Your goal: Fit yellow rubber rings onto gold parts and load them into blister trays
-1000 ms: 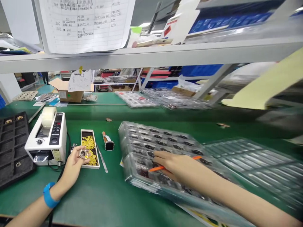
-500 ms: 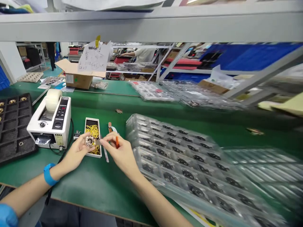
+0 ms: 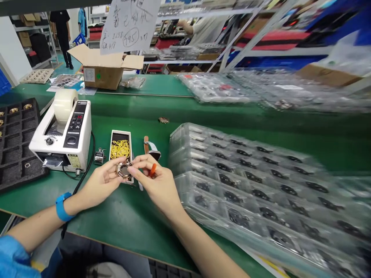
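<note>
My left hand (image 3: 101, 181) pinches a round, gold-rimmed watch case (image 3: 124, 169) by its edge, above the front end of a white box. My right hand (image 3: 153, 175) has its thumb and forefinger at the case's right side. An orange-handled tool (image 3: 152, 170) is tucked in its curled fingers; the tool's working end is hidden. Inside the white box (image 3: 130, 144) lie yellow rings (image 3: 120, 148), partly covered by my hands. Just behind my right hand is a wristwatch (image 3: 154, 153) with a brown and pale strap.
A tape dispenser (image 3: 82, 133) and small metal counter (image 3: 99, 156) stand left, beside a black compartment tray (image 3: 20, 154). Stacked clear plastic trays (image 3: 243, 170) of dark parts fill the right. A small round part (image 3: 164, 120) lies behind. Further back is an open carton (image 3: 102, 77).
The view has tilted downward and shifted left, so things sit higher and further right. My right fingertips have closed in on the watch case; the flat grey piece seen between them earlier is indistinct now.
</note>
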Demonstrator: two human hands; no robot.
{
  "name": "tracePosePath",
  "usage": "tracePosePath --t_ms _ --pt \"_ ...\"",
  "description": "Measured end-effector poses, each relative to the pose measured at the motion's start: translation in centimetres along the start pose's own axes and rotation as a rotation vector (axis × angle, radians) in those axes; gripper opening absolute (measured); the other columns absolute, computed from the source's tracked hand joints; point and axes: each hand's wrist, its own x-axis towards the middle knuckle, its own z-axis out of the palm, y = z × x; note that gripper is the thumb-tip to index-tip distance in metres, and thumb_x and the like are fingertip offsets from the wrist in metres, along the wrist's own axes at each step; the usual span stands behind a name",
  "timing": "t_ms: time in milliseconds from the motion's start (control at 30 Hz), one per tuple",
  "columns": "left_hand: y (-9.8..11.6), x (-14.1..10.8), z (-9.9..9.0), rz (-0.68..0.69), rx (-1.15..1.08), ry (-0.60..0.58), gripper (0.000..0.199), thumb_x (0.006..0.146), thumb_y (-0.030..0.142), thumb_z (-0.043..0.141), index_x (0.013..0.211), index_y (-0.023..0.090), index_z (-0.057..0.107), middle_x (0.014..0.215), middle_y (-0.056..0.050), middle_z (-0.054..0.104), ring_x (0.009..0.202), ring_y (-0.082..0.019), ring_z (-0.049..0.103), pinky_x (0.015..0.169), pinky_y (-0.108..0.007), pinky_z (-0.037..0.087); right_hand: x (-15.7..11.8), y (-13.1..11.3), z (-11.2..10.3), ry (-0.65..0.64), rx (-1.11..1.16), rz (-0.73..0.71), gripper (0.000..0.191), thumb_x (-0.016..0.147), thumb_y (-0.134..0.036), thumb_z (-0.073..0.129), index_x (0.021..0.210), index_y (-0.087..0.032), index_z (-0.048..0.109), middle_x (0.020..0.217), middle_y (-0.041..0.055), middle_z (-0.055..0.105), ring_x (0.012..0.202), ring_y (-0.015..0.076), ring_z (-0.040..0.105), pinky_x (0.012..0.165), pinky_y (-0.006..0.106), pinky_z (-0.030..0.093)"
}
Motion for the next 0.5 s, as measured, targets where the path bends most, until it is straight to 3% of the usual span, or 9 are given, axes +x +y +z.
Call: tracePosePath --t_ms 267,500 --pt "0.08 -0.06 0.26 -0.008 0.04 -0.002 0.047 0.08 0.015 0.06 0.126 0.016 0.052 0.111 -0.01 0.067 0.099 -0.022 0.066 0.093 -0.035 0.051 -0.12 -0.25 0.11 0.022 -0.03 -0.053 0.012 0.074 -0.027 0.067 0.064 -0.021 0.067 0.075 0.001 0.06 0.057 0.01 0.046 0.049 0.024 0.037" --pt "0.07 -0.15 0.44 -0.019 0.003 0.008 0.047 0.076 0.015 0.064 0.123 0.017 0.054 0.113 -0.01 0.066 0.111 -0.025 0.061 0.096 -0.037 0.05 -0.87 -0.25 0.87 0.158 -0.189 -0.214 0.011 0.078 -0.018 0.065 0.067 -0.021 0.065 0.076 0.0005 0.057 0.07 0.0136 0.055 0.058 0.026 0.045"
